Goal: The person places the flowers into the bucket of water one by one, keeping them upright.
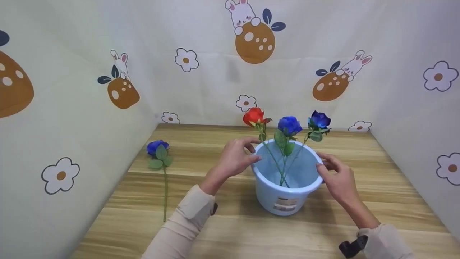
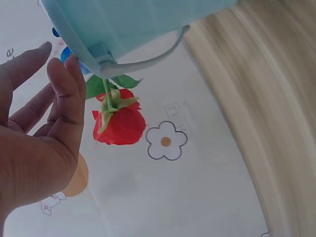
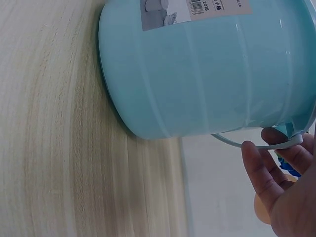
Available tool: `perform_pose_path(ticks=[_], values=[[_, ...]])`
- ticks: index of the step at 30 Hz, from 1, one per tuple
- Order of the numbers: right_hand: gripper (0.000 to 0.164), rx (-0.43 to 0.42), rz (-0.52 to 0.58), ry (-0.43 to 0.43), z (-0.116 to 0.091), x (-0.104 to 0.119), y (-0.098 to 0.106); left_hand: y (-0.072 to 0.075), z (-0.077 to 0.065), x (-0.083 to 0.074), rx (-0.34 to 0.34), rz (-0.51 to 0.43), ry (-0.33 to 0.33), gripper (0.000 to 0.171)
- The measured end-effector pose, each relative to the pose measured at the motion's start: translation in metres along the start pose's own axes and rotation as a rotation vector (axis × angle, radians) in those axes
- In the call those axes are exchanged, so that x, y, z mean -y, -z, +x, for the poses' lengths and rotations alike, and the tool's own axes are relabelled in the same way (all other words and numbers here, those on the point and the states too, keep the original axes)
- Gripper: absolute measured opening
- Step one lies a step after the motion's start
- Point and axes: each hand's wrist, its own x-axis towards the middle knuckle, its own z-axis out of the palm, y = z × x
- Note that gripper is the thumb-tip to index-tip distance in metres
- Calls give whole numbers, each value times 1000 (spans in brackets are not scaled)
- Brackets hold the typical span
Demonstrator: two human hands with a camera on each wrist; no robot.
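Note:
A light blue plastic bucket with a label stands upright on the table. Inside it lean three artificial roses: a red rose, a blue rose and a darker blue rose. At the bucket's left rim is my left hand, its fingers loosely bent; in the left wrist view the fingertips are close to the rim, and contact is unclear. On the opposite side, my right hand holds the bucket by the rim, with fingers around the end of its handle. Another blue rose lies at left.
The wood-grain table is bounded by pale fabric walls at the back and both sides, printed with rabbits, oranges and flowers. A black device sits on the right wrist by the sleeve.

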Motion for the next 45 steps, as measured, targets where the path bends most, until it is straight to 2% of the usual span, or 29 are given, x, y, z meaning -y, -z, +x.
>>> perform_pose_path(ticks=[5, 10, 20, 30, 35, 45], values=[[41, -15, 13, 4, 0, 0, 3, 2, -3, 9, 6, -71, 16, 50], [45, 8, -1, -20, -1, -2, 6, 3, -6, 16, 30, -102, 34, 52], [48, 19, -11, -43, -2, -2, 8, 10, -11, 36, 24, -104, 44, 53], [46, 10, -5, -20, -1, -1, 7, 29, -17, 62, 13, -98, 85, 54], [43, -7, 15, -2, -1, 0, 6, 41, -21, 77, -16, -95, 107, 57], [44, 28, 14, -2, 1, 0, 2, 69, -31, 118, -75, -43, 163, 64]])
